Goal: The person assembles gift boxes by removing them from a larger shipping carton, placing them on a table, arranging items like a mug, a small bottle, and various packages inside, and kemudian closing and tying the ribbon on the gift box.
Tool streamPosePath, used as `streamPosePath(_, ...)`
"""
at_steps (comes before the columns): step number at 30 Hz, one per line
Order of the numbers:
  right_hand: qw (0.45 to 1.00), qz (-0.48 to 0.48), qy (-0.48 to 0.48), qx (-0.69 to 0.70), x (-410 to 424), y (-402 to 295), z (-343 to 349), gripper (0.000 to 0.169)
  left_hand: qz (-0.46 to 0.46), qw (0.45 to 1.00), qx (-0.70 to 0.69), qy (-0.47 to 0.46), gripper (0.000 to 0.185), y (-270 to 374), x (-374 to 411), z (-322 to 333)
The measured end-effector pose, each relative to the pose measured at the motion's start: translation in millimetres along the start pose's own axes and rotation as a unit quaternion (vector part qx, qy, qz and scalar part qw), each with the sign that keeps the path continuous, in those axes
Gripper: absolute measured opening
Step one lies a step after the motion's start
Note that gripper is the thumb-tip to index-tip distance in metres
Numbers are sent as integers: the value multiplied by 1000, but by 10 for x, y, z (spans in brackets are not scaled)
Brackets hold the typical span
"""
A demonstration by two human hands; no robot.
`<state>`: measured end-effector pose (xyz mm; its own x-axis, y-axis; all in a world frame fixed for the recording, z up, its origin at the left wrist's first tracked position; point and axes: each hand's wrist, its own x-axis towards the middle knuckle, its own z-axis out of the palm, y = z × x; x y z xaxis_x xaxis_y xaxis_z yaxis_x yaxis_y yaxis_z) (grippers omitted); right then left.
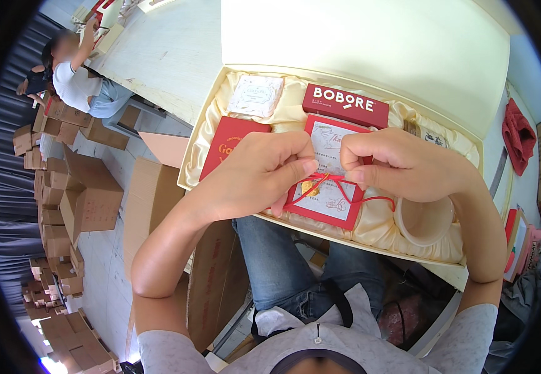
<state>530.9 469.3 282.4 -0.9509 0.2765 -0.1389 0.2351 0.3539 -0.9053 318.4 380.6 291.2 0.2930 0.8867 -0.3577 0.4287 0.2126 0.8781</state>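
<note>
A red cord (340, 180) is tied in a bow around a red-bordered printed card (325, 205), with a small gold pendant (309, 188) hanging at the knot. My left hand (270, 170) pinches the bow's left loop between thumb and finger. The right loop is pinched by my right hand (392, 163). Beneath both hands lies an open cream gift box (345, 250) lined with yellowish satin. It holds a red chocolate box (226, 140), partly behind my left hand, a pale marbled soap box (255, 96), a red BOBORE carton (346, 105) and a pale cup (424, 222) below my right wrist.
The gift box's raised lid (364, 42) stands at the far side, on a white table (167, 51). Open cardboard boxes (95, 191) are on the floor at left. A person (81, 79) works at the table's far left. A red cloth (518, 135) lies at right.
</note>
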Motion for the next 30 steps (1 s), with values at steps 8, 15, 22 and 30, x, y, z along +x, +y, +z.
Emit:
streamPosePath(8,1000,-1,3,2,-11,-3,2,16,-9,1000,-3,-1,14,13,-15,2)
streamPosePath(15,996,64,52,-25,-54,-224,80,9,33,999,-12,12,9,-86,-119,49)
streamPosePath(22,936,-93,209,-268,-70,-115,449,17,165,979,89,77,6,-205,-169,121)
streamPosePath(30,920,-125,208,-309,-62,-95,445,16,134,985,66,88,6,-188,-161,130)
